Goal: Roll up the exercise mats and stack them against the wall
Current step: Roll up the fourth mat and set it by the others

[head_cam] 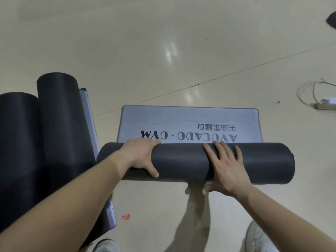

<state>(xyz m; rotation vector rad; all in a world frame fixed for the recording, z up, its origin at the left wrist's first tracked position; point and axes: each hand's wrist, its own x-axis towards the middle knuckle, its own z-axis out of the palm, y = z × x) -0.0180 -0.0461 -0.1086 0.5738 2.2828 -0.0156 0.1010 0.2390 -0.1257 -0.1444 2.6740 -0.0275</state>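
A grey exercise mat (pixel 189 120) printed "AVOCADO · GYM" lies on the floor, most of it wound into a dark roll (pixel 181 160) in front of me. My left hand (pixel 140 155) rests over the roll's left part, fingers draped over the top and thumb on the near side. My right hand (pixel 225 164) presses flat on the roll's right part with fingers spread and straight. Only a short flat stretch of mat remains beyond the roll. Two rolled dark mats (pixel 56 113) lie to the left.
The two rolled mats sit on another grey mat (pixel 89 113) at left. A white power strip with cables (pixel 323 104) lies on the beige floor at right. A small orange scrap (pixel 125 216) is near my shoes (pixel 258 239). A dark object (pixel 331 20) shows at top right.
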